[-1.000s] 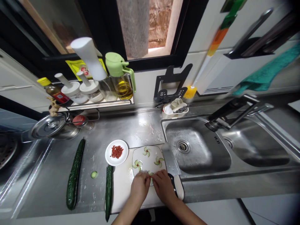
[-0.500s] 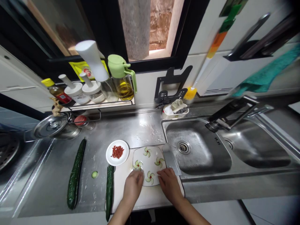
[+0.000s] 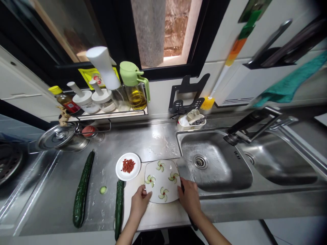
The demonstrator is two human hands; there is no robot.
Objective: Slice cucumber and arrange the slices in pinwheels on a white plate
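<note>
A square white plate [image 3: 162,181] bears several pinwheels of thin cucumber slices with small red centres. My left hand [image 3: 138,203] grips its left edge, thumb on the rim and fingers partly hidden beneath. At the opposite edge, my right hand [image 3: 189,197] holds the plate in the same way. Below it is a white cutting board [image 3: 159,216]. A knife [image 3: 182,166] lies to the plate's right, mostly covered by my right hand. Beside the board's left edge lies a cut cucumber [image 3: 119,209]. A small round plate [image 3: 137,165] of chopped red bits touches the board's corner.
A whole cucumber [image 3: 83,190] and a cucumber end piece [image 3: 103,190] lie on the steel counter at left. A double sink [image 3: 217,163] with a black tap [image 3: 245,127] is at right. Behind stand a seasoning rack [image 3: 112,116], an oil jug [image 3: 135,92] and a lidded pot [image 3: 60,136].
My left hand has moved from the lower left pinwheel to the plate's left edge. My right hand has shifted slightly right and closed on the plate's right edge.
</note>
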